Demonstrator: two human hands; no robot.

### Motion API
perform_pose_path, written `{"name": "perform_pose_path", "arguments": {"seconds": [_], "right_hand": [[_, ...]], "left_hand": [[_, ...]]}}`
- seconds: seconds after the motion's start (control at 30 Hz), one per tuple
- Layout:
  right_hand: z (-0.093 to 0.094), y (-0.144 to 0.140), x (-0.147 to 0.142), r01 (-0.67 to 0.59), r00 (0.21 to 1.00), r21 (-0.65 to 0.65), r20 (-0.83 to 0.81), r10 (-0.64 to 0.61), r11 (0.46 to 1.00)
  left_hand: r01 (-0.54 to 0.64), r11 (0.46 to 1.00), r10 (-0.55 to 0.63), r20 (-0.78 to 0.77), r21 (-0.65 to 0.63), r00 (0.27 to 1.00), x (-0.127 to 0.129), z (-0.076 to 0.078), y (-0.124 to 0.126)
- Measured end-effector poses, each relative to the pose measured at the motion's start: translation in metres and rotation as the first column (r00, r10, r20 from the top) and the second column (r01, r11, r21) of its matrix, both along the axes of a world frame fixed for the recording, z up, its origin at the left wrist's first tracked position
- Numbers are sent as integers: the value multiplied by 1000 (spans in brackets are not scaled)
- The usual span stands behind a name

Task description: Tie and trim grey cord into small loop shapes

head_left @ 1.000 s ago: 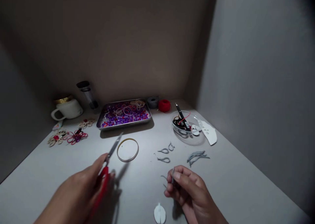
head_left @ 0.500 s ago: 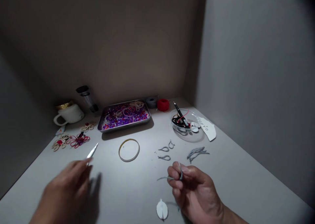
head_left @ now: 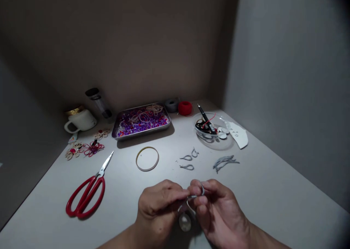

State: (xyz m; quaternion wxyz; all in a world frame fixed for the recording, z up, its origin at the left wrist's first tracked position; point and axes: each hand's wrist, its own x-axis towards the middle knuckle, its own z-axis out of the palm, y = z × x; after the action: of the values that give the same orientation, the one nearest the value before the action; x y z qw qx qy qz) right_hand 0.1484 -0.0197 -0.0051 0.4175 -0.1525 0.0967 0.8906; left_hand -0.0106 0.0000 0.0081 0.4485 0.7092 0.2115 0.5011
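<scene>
A thin grey cord (head_left: 202,189) forms a bent loop between my hands. My right hand (head_left: 222,214) pinches it between thumb and fingers, palm turned up. Close against it, my left hand (head_left: 162,209) is closed with its fingertips on the cord's other part. Below them on the table lies a white oval piece (head_left: 185,221), partly in shadow. Red-handled scissors (head_left: 89,198) rest at the left, apart from both hands. Several small grey cord loops (head_left: 187,167) lie just beyond my fingers, with a bundle of cut grey cords (head_left: 225,163) to their right.
A metal tray (head_left: 142,134) of beads stands at the back. Around it are a mug (head_left: 83,120), a clear tube (head_left: 100,104), grey yarn (head_left: 171,105) and red yarn (head_left: 185,108). A clear dish (head_left: 225,123) holds a pen. A ring (head_left: 147,169) and cord flowers (head_left: 93,148) lie further left.
My left hand has left the scissors on the table and moved right to the grey cord in my right hand. The view has shifted slightly.
</scene>
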Motion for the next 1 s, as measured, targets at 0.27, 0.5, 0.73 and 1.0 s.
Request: {"name": "perform_pose_path", "arguments": {"seconds": [0.27,0.5,0.73,1.0], "right_hand": [[4,-4,-12,85,936,108,332,-117,991],[1,-6,-9,-229,466,555,784,-411,800],[1,-4,-7,-386,372,518,844,-386,763],[4,-2,-6,-370,447,464,849,-284,805]], "left_hand": [[-33,998,29,-92,-45,995,-2,5,-5],[-176,736,75,-181,-653,981,2,15,-3],[-71,588,43,-56,-806,997,3,11,1],[-24,600,-45,-64,-800,997,0,8,6]]}}
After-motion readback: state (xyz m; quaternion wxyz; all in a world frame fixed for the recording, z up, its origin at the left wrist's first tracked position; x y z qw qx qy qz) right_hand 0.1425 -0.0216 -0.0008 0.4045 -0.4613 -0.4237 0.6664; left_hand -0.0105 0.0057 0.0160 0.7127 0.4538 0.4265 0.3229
